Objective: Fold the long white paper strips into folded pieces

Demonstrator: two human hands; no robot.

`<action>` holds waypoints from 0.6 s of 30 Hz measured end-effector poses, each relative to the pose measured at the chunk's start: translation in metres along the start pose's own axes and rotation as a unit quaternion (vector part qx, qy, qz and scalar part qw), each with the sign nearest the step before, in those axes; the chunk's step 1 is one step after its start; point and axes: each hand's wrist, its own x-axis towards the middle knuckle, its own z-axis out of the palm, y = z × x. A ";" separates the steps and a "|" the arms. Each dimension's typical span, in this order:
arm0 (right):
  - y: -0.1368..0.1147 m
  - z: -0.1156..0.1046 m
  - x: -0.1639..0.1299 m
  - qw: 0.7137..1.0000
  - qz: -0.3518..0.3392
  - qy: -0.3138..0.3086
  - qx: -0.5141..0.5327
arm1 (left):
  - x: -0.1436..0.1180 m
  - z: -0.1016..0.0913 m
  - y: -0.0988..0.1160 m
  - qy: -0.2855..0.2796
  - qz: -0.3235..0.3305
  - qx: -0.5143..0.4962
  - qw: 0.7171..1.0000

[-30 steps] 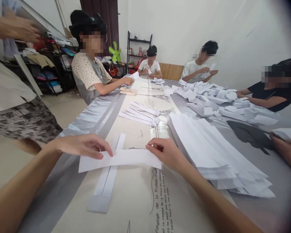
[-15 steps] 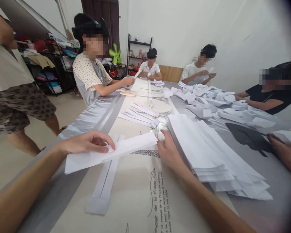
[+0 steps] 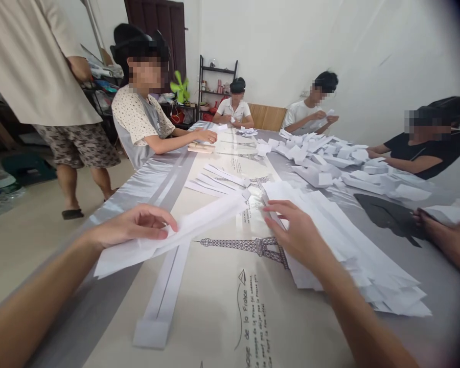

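My left hand (image 3: 138, 224) is closed, pinching a long folded white paper strip (image 3: 210, 212) that slants up to the right above the table. Beneath it lies another folded strip (image 3: 164, 294), with a crease line along its length and a squared flap at the near end. My right hand (image 3: 297, 230) is at the left edge of a thick stack of white paper sheets (image 3: 341, 240). Its fingers are apart and hold nothing; whether they touch the stack I cannot tell. Beyond the held strip are several narrow folded strips (image 3: 210, 181).
A big heap of folded paper pieces (image 3: 314, 151) covers the right far side. A flat dark object (image 3: 387, 214) lies right of the stack, near another person's hand (image 3: 444, 240). Several people sit around the table; one person stands at left (image 3: 76, 102). A beige case (image 3: 201, 148) lies farther back.
My right hand has left the far end of the strip and moved right, over the stack's edge, its fingers spreading. My left hand still holds the strip. The standing person has shifted right.
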 end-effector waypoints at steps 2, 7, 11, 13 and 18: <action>0.019 -0.029 0.006 0.998 0.038 -0.027 0.029 | 0.001 0.002 0.000 -0.007 0.000 0.000 1.000; 0.079 -0.084 0.029 0.965 0.200 -0.008 -0.171 | 0.001 0.007 0.003 -0.035 0.003 -0.010 0.999; 0.101 -0.075 0.034 0.940 0.235 -0.140 -0.204 | 0.003 0.009 0.002 -0.058 -0.006 -0.015 0.998; 0.100 -0.064 0.033 0.926 0.248 -0.173 -0.228 | 0.005 0.010 0.001 -0.064 -0.003 -0.013 0.998; 0.093 -0.046 0.033 0.917 0.263 -0.190 -0.233 | 0.006 0.015 0.005 -0.063 0.014 0.017 0.998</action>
